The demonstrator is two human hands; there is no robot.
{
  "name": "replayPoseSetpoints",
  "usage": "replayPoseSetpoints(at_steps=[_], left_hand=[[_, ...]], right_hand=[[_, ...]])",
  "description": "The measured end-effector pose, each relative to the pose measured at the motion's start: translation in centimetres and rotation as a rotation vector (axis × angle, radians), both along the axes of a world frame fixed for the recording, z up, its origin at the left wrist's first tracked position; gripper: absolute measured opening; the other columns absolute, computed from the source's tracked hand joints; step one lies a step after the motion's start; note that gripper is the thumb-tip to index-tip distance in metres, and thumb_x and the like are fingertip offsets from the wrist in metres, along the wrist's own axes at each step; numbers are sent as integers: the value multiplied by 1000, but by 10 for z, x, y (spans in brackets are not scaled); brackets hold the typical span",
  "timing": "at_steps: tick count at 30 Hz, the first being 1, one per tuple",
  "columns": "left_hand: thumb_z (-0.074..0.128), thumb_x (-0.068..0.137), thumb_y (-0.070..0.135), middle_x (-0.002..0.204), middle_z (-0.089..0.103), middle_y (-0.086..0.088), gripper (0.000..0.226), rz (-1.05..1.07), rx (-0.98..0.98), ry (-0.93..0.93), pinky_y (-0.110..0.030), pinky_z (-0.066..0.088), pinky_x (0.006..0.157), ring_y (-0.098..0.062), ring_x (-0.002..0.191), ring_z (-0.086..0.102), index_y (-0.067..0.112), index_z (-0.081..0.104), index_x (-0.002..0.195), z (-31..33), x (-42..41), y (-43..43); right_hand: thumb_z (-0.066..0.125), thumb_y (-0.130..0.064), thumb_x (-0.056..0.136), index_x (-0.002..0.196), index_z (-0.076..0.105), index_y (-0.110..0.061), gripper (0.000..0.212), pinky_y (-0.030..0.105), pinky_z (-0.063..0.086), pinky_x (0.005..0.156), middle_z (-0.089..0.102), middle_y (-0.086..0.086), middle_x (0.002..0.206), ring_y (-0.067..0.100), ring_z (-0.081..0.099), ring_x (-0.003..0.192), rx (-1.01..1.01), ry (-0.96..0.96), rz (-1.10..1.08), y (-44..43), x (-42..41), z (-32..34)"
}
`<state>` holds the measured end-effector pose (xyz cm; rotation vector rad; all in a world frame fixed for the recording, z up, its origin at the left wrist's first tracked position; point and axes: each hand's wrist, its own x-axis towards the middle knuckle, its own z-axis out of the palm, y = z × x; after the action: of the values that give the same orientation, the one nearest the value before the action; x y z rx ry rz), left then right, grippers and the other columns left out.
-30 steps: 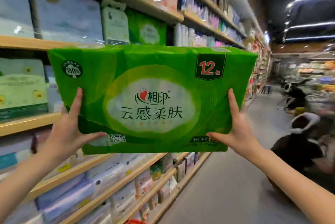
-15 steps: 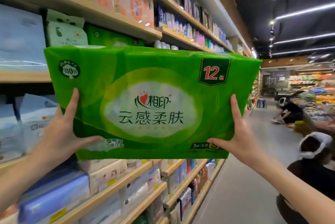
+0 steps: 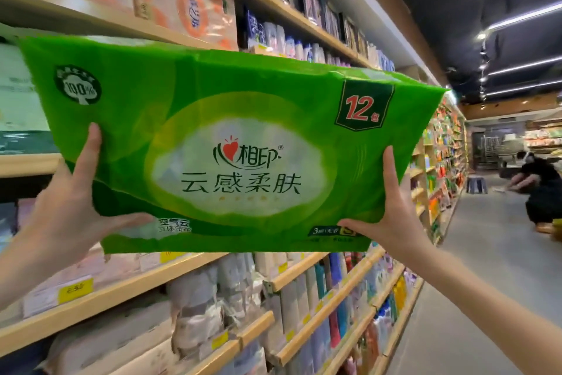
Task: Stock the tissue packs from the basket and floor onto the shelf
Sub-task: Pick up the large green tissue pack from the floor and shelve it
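A large green tissue pack (image 3: 231, 119) marked "12" fills the middle of the view, held up in front of the wooden shelves (image 3: 91, 298) on the left. My left hand (image 3: 70, 210) grips its lower left corner, thumb under the bottom edge. My right hand (image 3: 392, 219) grips its lower right corner the same way. The pack tilts slightly, its right end lower. It hides the shelf level behind it. No basket is in view.
Shelves of paper goods and bottles run along the left into the distance. Orange tissue packs (image 3: 188, 10) sit on the upper shelf. The grey aisle floor (image 3: 474, 283) lies to the right. A person (image 3: 541, 189) crouches far down the aisle near a small stool (image 3: 476, 184).
The pack has risen higher against the shelves and the view has tilted up; the green and white packs behind it are no longer seen. Both hands keep the same hold.
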<state>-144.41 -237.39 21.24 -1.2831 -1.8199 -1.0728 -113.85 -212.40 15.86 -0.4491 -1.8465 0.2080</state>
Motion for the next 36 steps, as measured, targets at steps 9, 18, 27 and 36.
replayPoseSetpoints(at_steps=[9,18,27,36], left_hand=[[76,41,48,140,34,-33,130,237,109,119,-65,34,98,-52,121,40,63,-17,131,19,41,75],[80,46,33,143,28,-32,133,455,152,240,-62,34,98,-51,123,38,69,-23,122,61,40,90],[76,51,37,147,23,-32,125,568,239,395,-58,31,103,-44,133,30,41,-18,133,100,-24,92],[72,54,47,147,15,-34,127,645,273,474,-56,26,106,-44,136,22,21,-13,145,143,-86,108]], right_hand=[[82,-23,58,118,-27,-69,132,47,23,107,9,27,148,33,15,137,108,86,205,138,-45,26],[76,-35,56,120,-26,-67,125,44,27,106,9,24,150,24,26,132,182,132,445,196,-135,72],[80,-27,58,131,-18,-39,123,40,16,106,8,37,144,42,15,137,297,261,542,216,-238,132],[81,-22,60,132,-13,-29,119,48,16,108,7,38,145,45,16,136,350,364,583,238,-318,181]])
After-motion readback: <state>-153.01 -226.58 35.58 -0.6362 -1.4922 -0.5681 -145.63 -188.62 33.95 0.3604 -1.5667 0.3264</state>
